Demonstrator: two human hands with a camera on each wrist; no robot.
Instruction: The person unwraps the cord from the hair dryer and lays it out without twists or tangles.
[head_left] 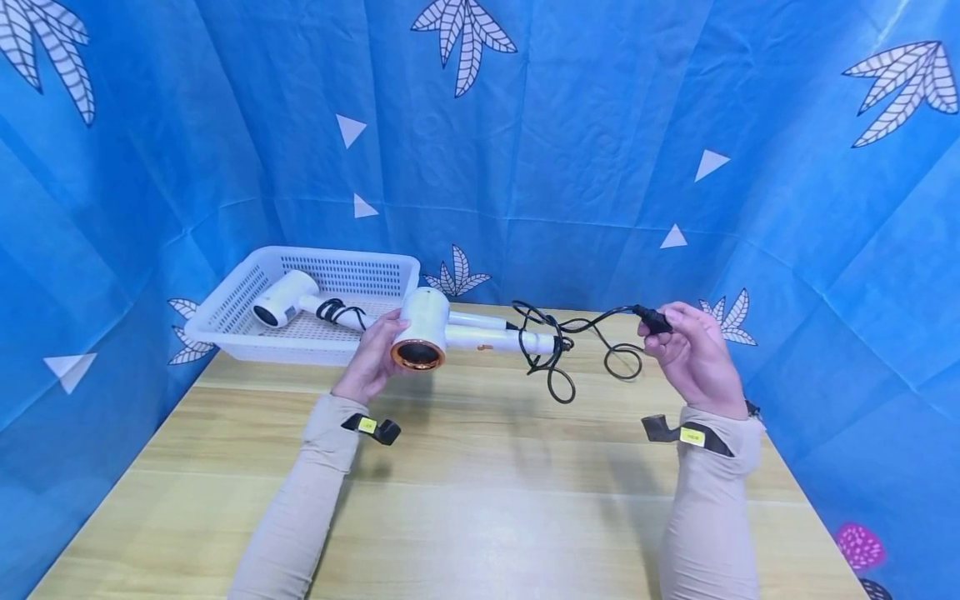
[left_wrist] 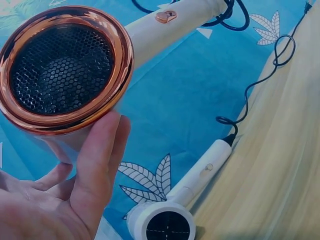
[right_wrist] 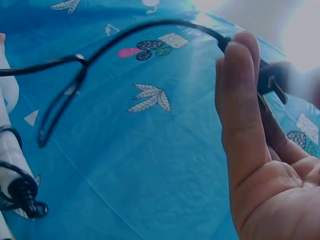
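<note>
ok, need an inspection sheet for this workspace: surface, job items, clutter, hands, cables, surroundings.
Surface: wood-grain table.
Job's things: held dryer, white with a copper-coloured rim; plug; white basket with basket dryer inside; table dryer lying beyond the held one.
Clutter: nothing seen apart from these.
Hands: left hand grips the held dryer's head; right hand pinches the plug.
Cables: held dryer's cord loops loosely round its handle; basket dryer's cord wraps its handle; table dryer's cord trails loose.
Surroundings: blue leaf-print cloth.
</note>
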